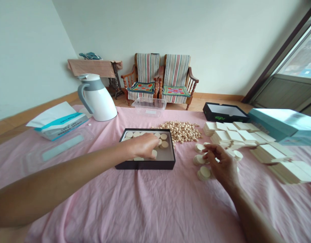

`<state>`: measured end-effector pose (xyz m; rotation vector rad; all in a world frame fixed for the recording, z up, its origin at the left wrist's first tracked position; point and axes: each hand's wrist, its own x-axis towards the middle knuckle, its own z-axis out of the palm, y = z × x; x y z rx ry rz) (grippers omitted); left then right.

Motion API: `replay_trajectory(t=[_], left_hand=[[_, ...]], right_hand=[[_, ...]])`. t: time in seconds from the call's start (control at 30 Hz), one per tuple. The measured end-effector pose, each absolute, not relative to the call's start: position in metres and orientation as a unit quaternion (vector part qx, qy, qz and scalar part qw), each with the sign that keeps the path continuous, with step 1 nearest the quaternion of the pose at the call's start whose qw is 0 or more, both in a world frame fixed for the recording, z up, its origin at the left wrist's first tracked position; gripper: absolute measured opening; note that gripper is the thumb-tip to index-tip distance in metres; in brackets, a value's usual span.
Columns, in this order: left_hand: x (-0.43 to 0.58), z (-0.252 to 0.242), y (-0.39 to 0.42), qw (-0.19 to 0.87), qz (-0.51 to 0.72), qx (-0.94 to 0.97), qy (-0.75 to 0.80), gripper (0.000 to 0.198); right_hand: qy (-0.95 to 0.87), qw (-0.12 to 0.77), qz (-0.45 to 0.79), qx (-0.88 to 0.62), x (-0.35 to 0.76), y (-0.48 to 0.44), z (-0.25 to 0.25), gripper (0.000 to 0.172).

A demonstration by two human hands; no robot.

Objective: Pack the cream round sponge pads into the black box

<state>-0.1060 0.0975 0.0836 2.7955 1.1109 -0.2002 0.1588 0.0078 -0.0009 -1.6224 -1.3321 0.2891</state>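
Note:
A black box [145, 165] with a pale inside holds several round cream discs [163, 137]. My left hand [146, 145] reaches over the box, fingers bent down and closed at a disc near its front right part. Stacks of similar round discs [205, 172] stand on the pink cloth to the right. Over these stacks is my right hand [218, 162], its thumb and fingertips close together at a pale disc. Behind and between the hands lies a heap of small wooden pieces [183, 131].
Stacks of square cream tiles [231, 136] stand at the right, near an open black tray [225, 113] and a light blue box [284, 123]. A white jug [101, 101], a tissue pack [61, 123] and a clear plastic container [150, 106] stand farther left and back.

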Motion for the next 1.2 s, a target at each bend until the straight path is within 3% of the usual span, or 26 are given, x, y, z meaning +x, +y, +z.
replay_trajectory(t=[0.27,0.37,0.5,0.6,0.67,0.8,0.93,1.2], left_hand=[[-0.17,0.101,0.09,0.155,0.232,0.834,0.476,0.024],[-0.194,0.083,0.092,0.164,0.408,0.734,0.518,0.028],[-0.215,0.041,0.104,0.212,0.595,0.553,0.543,0.033],[-0.22,0.014,0.111,0.25,0.607,0.508,0.558,0.037],[-0.219,0.004,0.113,0.358,0.569,0.487,0.557,0.039],[-0.215,-0.002,0.109,0.422,0.528,0.485,0.554,0.045],[-0.214,0.002,0.104,0.436,0.519,0.486,0.552,0.048],[-0.217,0.001,0.104,0.44,0.515,0.499,0.541,0.041]], right_hand=[[-0.652,0.486,0.142,-0.565,0.135,-0.005,0.031,0.023],[-0.75,0.408,0.178,-0.489,0.111,-0.005,0.062,0.029],[-0.818,0.283,0.22,-0.45,0.082,0.01,0.085,0.05],[-0.849,0.164,0.214,-0.455,0.066,0.028,0.085,0.062],[-0.871,0.089,0.195,-0.442,0.057,0.039,0.082,0.067],[-0.9,-0.002,0.195,-0.389,0.042,0.052,0.08,0.07],[-0.899,-0.038,0.234,-0.369,0.032,0.058,0.079,0.07],[-0.895,-0.024,0.247,-0.371,0.027,0.067,0.068,0.067]])
